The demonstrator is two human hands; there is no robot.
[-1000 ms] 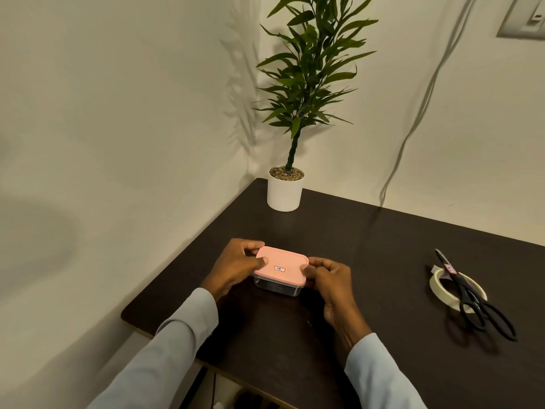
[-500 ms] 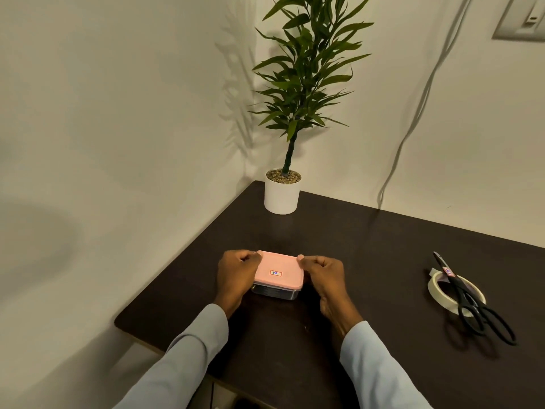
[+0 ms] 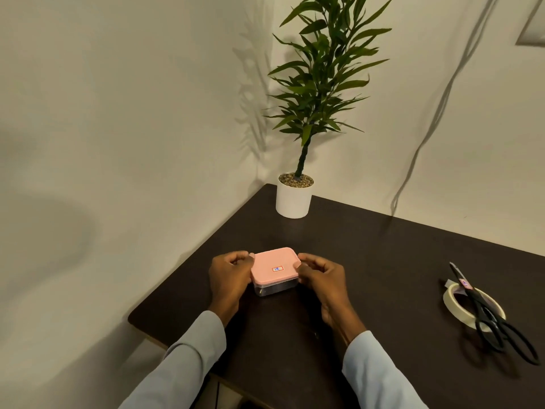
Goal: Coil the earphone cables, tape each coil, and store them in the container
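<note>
A pink-lidded container (image 3: 275, 271) sits on the desk (image 3: 383, 261) in front of the potted plant (image 3: 295, 196), long axis running between the left hand (image 3: 230, 276) and right hand (image 3: 321, 276), both hands curled against its short ends, equally near.

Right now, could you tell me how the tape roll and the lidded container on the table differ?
The tape roll is a pale open ring, while the container is a clear box closed by a pink lid. The tape roll lies untouched at the right with black scissors resting across it; the container sits between the left hand and right hand, which grip its sides. Both rest on the dark table.
</note>
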